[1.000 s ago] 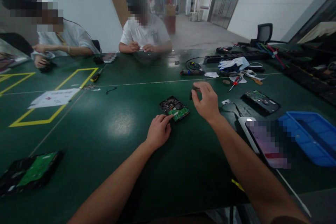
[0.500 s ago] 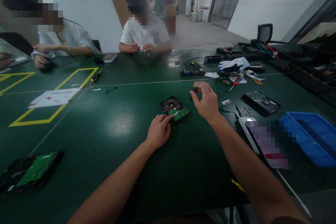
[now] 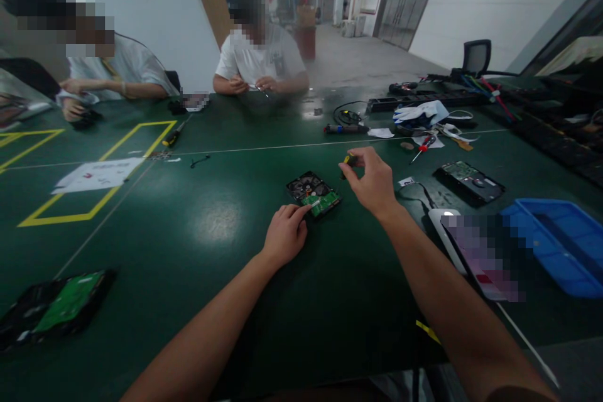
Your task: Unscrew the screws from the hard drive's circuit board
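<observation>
In the middle of the green table lies a hard drive (image 3: 316,193) with its green circuit board facing up. My left hand (image 3: 286,233) grips its near left edge, the index finger resting on the board and the thumb tucked low. To the right of this drive, my right hand (image 3: 372,181) pinches a short black-and-yellow screwdriver (image 3: 347,162) just above the table. Its handle shows between thumb and fingers; I cannot make out its tip. The screwdriver stands apart from the drive.
Another hard drive (image 3: 470,182) lies at right, beside a blue tray (image 3: 560,245) and a phone (image 3: 480,257). A third drive (image 3: 61,308) sits near left. Farther back are a red screwdriver (image 3: 423,147), a glove (image 3: 421,114) and a yellow-handled screwdriver (image 3: 173,134). Two people sit opposite.
The screwdriver in my right hand has tilted and turned slightly, showing more yellow. My left hand and the hard drive stay in place.
</observation>
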